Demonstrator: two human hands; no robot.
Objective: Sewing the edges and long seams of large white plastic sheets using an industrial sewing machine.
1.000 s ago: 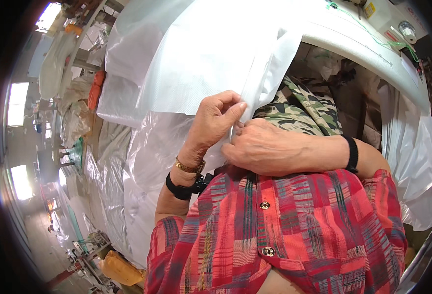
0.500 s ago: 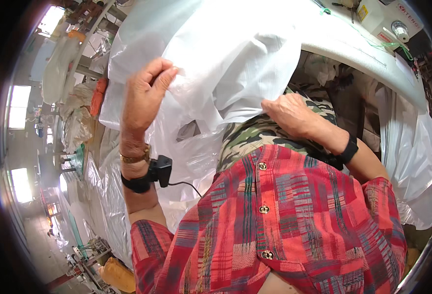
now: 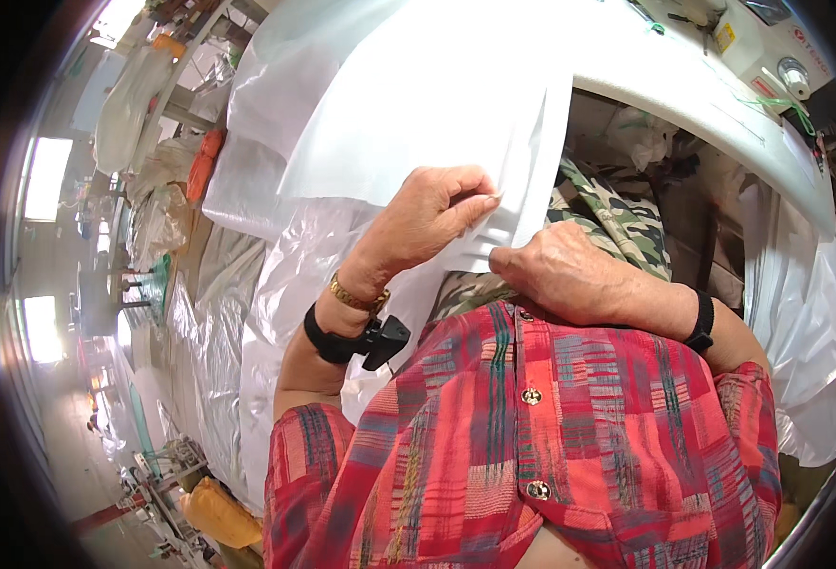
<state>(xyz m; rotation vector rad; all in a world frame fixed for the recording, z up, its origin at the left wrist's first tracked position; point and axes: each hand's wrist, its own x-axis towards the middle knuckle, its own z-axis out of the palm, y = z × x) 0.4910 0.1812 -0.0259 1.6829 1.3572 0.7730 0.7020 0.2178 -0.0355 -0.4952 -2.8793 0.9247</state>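
White sheeting [image 3: 427, 104] spreads in front of the seated person, running from the glare at the pale surface [image 3: 669, 90] down toward the lap, its right side lying in long, narrow folds. The left hand [image 3: 442, 211] has its grip drawn in tight, thumb and forefinger tips meeting on one of those folds. Just beside it, nearer the body, the right hand [image 3: 565, 273] is curled almost into a fist, its grip closed on the near end of the sheeting; from where I stand the fingertips are tucked out of sight. The two hands are close together but apart. I can see a gold-coloured watch [image 3: 356, 296] on the left wrist, with a black strap and a small black device [image 3: 387, 343] behind it, and a black band [image 3: 700, 321] on the right. Crinkled clear film [image 3: 309, 256] lies beneath the sheeting on the person's left, and camouflage cloth [image 3: 617, 220] covers the lap beyond the red plaid shirt [image 3: 522, 446]. Over to the right, more white sheets [image 3: 797, 284] hang below the curved edge of the surface, and a pale machine [image 3: 764, 57] stands on top with green cord [image 3: 799, 119] near it.
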